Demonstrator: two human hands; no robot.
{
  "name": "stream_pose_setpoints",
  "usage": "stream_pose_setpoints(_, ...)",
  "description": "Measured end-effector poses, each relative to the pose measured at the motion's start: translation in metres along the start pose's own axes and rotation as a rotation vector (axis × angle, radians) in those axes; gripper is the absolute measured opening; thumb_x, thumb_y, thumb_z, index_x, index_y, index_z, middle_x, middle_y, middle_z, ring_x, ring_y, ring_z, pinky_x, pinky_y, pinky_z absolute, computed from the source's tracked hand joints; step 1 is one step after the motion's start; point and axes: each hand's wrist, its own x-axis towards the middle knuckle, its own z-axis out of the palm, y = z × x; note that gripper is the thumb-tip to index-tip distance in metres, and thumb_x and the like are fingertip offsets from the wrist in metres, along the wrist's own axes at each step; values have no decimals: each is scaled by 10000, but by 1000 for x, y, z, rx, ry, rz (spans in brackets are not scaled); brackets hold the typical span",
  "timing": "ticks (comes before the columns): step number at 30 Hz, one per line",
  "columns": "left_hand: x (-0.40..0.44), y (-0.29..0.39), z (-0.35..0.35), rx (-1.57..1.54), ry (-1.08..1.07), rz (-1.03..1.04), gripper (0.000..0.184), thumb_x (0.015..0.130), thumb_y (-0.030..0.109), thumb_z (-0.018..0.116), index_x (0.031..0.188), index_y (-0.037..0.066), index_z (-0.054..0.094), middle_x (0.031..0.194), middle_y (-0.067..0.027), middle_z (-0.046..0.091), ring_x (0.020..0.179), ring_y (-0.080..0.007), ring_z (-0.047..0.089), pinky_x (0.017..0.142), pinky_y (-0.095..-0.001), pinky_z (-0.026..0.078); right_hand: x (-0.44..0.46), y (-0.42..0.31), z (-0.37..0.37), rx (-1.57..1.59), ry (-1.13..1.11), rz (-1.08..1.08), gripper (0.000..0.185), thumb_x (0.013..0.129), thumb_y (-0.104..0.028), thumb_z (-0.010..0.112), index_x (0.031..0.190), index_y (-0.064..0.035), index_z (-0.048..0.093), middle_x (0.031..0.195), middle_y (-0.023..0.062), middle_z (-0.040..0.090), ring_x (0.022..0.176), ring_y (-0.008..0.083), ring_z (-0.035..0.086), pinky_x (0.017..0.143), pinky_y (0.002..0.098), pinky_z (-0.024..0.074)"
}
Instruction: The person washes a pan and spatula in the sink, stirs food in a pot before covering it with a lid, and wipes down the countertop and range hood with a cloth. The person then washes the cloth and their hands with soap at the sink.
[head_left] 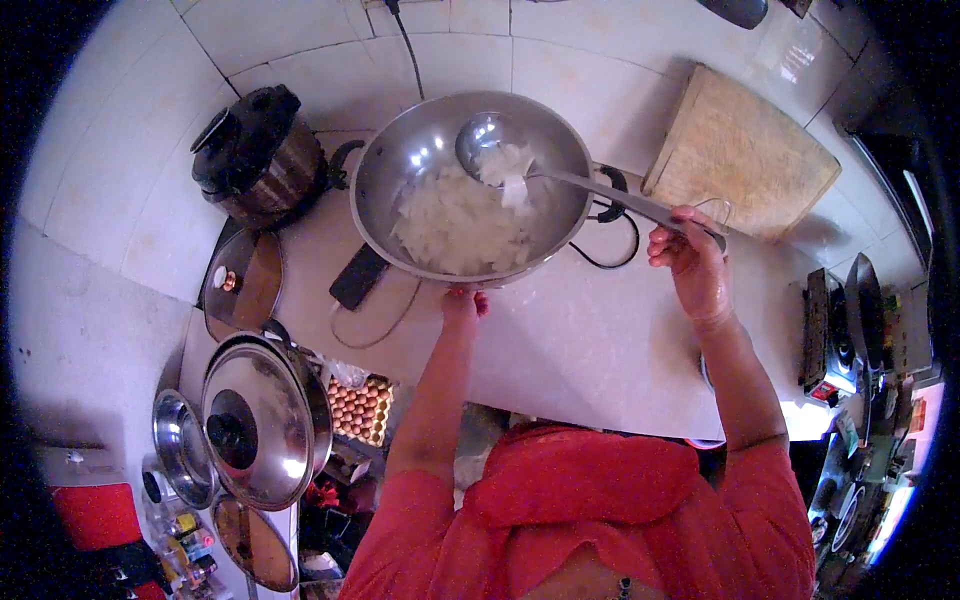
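Note:
A large steel wok (372, 195) with black side handles stands on the counter, holding pale, translucent white chunks (460, 225). My right hand (692, 262) is closed around the handle of a steel ladle (640, 208). The ladle's bowl (487, 140) is inside the wok toward its far side, with some white pieces in and beside it. My left hand (465, 303) is at the wok's near edge, its fingers curled and partly hidden under the rim; it appears to grip or steady the wok there.
A dark pressure cooker (265, 165) stands at the back left, near a glass lid (222, 300). A wooden cutting board (745, 155) leans on the tiled wall at right. Covered pot (262, 420), steel bowl (180, 450) and egg tray (360, 408) are lower left. A gas stove (825, 345) is right.

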Motion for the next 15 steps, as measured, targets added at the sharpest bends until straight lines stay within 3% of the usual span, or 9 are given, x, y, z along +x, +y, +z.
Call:
stream_pose_setpoints(6, 6, -1, -1, 28, -5, -12, 165, 813, 128, 568, 742, 22, 463, 554, -75, 483, 414, -182, 464, 332, -296, 390, -1, 2, -6, 10, -26, -33, 260, 850, -200, 453, 1039, -24, 481, 809, 172, 592, 664, 250, 602, 583, 336, 519)
stream_pose_setpoints(15, 4, -1, 0, 28, -7, -9, 209, 824, 187, 571, 725, 25, 483, 559, -76, 498, 420, -180, 475, 349, -291, 414, -3, 1, -9, 13, -75, -53, 275, 854, -229, 457, 1051, -38, 481, 814, 157, 583, 687, 239, 598, 596, 328, 517)
